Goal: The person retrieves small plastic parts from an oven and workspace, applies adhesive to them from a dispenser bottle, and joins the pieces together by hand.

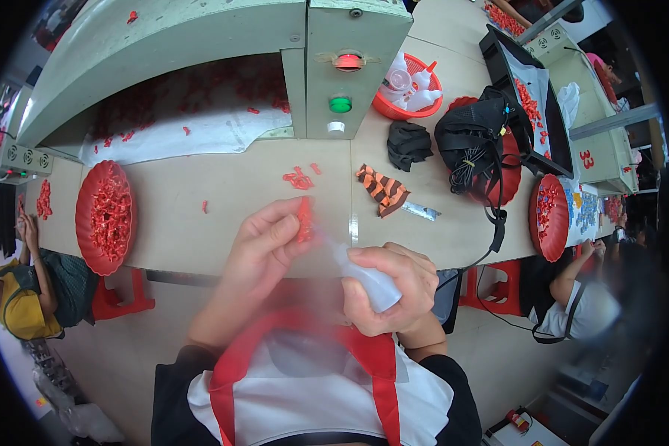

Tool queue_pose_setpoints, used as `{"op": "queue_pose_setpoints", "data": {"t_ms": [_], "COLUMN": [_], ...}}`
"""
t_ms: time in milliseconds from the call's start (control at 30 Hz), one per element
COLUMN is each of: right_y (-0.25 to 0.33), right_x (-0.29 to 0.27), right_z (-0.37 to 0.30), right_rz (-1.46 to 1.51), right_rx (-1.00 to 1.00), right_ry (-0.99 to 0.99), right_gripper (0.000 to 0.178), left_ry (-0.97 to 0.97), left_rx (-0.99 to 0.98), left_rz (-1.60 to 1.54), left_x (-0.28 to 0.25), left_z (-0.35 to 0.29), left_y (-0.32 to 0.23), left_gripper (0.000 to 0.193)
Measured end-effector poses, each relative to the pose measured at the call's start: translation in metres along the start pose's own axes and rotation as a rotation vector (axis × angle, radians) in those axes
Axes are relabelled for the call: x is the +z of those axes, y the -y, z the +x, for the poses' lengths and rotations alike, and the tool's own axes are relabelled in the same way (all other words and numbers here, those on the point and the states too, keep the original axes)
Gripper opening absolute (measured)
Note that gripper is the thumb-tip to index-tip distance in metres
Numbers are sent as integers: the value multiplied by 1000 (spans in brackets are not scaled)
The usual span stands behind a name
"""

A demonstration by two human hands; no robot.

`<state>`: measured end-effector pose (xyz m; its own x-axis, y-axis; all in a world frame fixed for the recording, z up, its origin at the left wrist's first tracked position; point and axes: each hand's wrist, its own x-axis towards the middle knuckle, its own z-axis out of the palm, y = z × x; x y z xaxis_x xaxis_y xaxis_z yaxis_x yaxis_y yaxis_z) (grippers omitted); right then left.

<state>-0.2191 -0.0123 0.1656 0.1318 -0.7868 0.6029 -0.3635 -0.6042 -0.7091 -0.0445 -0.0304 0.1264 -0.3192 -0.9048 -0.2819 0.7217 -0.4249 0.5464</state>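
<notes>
My left hand [264, 234] pinches a small red plastic piece [304, 220] between thumb and fingers, above the near part of the table. My right hand [394, 286] is wrapped round a whitish squeeze bottle [375, 281], tilted so its narrow tip points up and left at the red piece. The tip is blurred, so I cannot tell whether it touches. Just beyond my left hand lies a little group of loose red pieces [298, 178]. Past the bottle rests a blade [421, 212] with a handle wrapped in orange and dark striped cloth [383, 192].
A scalloped red tray [105, 249] heaped with red pieces stands at left. Ahead, a pale green machine [340, 33] has red pieces on white cloth in its opening. Behind the blade are a red basket [405, 114] of bottles and a black bag [472, 130]. People work on both sides.
</notes>
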Motion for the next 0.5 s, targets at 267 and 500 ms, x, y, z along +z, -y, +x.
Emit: {"op": "queue_pose_setpoints", "data": {"t_ms": [267, 500], "right_y": [0, -2], "right_x": [0, 7], "right_z": [1, 4], "right_rz": [4, 3], "right_rx": [1, 15], "right_ry": [13, 27], "right_gripper": [28, 27], "left_ry": [-12, -57], "left_rx": [4, 93], "left_rz": [-8, 77], "left_x": [-2, -11], "left_z": [1, -1], "left_y": [1, 0], "left_gripper": [30, 29]}}
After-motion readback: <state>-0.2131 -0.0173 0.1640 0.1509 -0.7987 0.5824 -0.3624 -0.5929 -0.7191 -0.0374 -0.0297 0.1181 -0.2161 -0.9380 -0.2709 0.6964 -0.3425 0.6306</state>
